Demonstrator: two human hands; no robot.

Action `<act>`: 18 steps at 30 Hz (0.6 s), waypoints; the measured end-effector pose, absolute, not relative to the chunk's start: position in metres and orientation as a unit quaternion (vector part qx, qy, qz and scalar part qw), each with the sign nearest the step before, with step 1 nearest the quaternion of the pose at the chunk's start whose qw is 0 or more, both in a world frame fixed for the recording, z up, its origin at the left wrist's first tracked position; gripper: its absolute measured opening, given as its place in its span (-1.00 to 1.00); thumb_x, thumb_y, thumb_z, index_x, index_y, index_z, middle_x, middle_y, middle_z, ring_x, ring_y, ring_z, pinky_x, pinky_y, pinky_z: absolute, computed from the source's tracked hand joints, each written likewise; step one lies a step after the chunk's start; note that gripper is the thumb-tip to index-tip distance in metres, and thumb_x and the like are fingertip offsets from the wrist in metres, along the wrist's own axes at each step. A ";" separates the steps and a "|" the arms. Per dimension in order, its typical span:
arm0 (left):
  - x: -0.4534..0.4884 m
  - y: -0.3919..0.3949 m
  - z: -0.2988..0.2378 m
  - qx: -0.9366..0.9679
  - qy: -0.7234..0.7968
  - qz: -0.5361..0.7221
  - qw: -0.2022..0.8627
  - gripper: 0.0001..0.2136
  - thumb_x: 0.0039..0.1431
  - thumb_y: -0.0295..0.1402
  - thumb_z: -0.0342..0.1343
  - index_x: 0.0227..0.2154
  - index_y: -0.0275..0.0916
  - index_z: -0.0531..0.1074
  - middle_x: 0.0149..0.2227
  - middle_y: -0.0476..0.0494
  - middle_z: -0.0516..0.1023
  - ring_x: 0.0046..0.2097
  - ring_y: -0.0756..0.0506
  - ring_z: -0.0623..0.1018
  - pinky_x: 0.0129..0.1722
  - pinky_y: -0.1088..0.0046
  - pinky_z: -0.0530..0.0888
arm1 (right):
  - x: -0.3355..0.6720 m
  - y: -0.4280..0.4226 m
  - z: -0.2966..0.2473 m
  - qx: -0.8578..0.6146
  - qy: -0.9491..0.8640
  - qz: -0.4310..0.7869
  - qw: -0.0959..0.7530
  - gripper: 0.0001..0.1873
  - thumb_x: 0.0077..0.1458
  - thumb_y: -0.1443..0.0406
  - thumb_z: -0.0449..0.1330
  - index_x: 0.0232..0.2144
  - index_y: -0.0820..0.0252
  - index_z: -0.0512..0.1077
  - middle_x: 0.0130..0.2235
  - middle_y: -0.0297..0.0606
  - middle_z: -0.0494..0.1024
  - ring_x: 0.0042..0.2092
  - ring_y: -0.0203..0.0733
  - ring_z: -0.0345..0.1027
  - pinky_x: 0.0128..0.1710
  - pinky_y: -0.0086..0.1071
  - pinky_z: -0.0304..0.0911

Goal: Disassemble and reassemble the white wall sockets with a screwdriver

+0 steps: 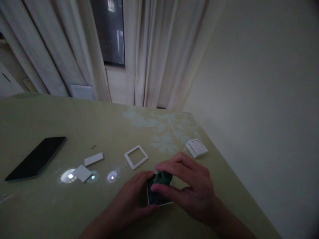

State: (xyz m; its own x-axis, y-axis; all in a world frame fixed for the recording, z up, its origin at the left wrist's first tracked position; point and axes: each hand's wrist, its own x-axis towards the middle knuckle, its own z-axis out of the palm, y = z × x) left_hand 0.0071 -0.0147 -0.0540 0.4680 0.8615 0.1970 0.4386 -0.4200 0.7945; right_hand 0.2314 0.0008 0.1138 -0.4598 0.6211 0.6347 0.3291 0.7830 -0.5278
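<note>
Near the front of the table, my left hand [134,194] grips the left side of a dark square piece with a thin white edge [157,198]. Its fingertips press the far corner and its thumb the near one. My right hand [191,186] pinches a small dark green rounded part [164,178] between thumb and fingers. That green part sits over the square piece; whether the two touch, I cannot tell. The right hand covers the square's right side. Just beyond my hands lies an empty white square frame [128,160].
A white boxy switch-like piece [196,147] lies near the table's right edge. Leftward are a white rectangular strip [93,159], a white square piece [83,173], a tiny thin pin [93,146] and a dark tablet [37,158]. Curtains [159,49] and a wall [261,83] stand behind.
</note>
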 end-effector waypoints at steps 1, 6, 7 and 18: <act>0.007 -0.015 -0.055 0.783 0.416 0.310 0.344 -0.19 0.11 -0.10 0.48 0.37 0.25 0.22 0.37 -0.12 0.50 0.34 -0.50 0.51 0.33 -0.20 0.52 | 0.231 0.001 0.113 -0.288 -0.839 0.155 0.435 -0.62 0.25 0.18 0.48 0.08 0.12 0.62 -0.15 -0.23 0.66 -0.17 -0.18 0.58 -0.13 -0.37 0.54; 0.007 -0.014 -0.056 0.782 0.415 0.313 0.342 -0.21 0.11 -0.08 0.48 0.35 0.30 0.22 0.34 -0.12 0.53 0.31 -0.53 0.54 0.27 -0.25 0.54 | 0.231 0.004 0.115 -0.239 -0.855 0.269 0.374 -0.50 0.43 0.31 0.30 0.36 0.05 0.43 0.15 -0.13 0.66 0.14 -0.12 0.57 0.17 -0.27 0.49; 0.007 -0.014 -0.055 0.783 0.413 0.313 0.344 -0.21 0.12 -0.09 0.47 0.35 0.29 0.23 0.34 -0.13 0.53 0.30 -0.53 0.54 0.26 -0.25 0.55 | 0.230 0.006 0.113 -0.228 -0.847 0.284 0.388 -0.51 0.41 0.30 0.33 0.32 0.02 0.47 0.09 -0.17 0.69 0.09 -0.16 0.60 0.13 -0.31 0.51; 0.006 -0.014 -0.050 0.783 0.408 0.319 0.345 -0.24 0.11 -0.11 0.47 0.34 0.24 0.27 0.34 -0.11 0.52 0.31 -0.50 0.54 0.27 -0.19 0.55 | 0.232 0.018 0.114 -0.181 -0.841 0.336 0.383 -0.46 0.43 0.31 0.30 0.39 -0.02 0.40 0.16 -0.16 0.67 0.13 -0.13 0.58 0.17 -0.23 0.48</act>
State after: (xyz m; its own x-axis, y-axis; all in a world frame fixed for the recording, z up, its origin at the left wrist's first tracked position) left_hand 0.0060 -0.0138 -0.0503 0.4631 0.8591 0.2178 0.4193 -0.4289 0.8002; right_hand 0.2318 0.0179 0.1138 -0.6410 0.5616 0.5232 0.0474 0.7093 -0.7033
